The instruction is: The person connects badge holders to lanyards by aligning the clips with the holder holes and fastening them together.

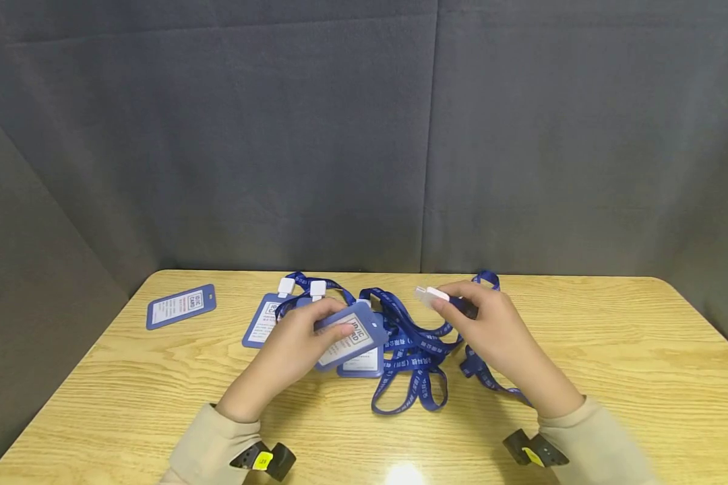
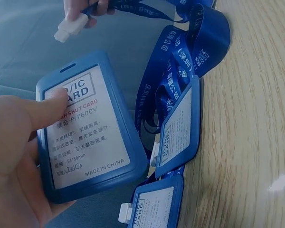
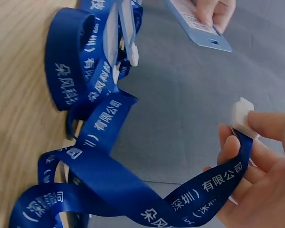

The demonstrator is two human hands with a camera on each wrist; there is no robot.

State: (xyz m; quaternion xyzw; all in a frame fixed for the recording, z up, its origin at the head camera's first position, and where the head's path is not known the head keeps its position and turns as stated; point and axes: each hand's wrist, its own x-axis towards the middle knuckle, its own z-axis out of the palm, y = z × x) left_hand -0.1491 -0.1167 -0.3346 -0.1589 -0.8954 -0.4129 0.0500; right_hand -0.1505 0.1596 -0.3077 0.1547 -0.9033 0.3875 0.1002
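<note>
My left hand [image 1: 303,337] holds a blue-framed ID card holder [image 2: 88,128] between thumb and fingers, its printed insert facing up and its slot end pointing right. Across from it, my right hand [image 1: 491,323] pinches the white plastic clip [image 3: 243,116] of a blue lanyard [image 3: 209,185]. The clip's tip points left toward the card holder, with a gap between them. From the right hand the printed strap hangs down to the table. Below and between the hands lies a heap of blue lanyards [image 1: 421,350], and the left hand partly covers card holders there.
A loose card holder [image 1: 180,306] lies by itself at the left on the wooden table [image 1: 115,404]. Card holders with white clips, one of them a card holder [image 1: 261,323] left of the heap, lie near the left hand. A grey cloth partition [image 1: 364,148] stands behind the table.
</note>
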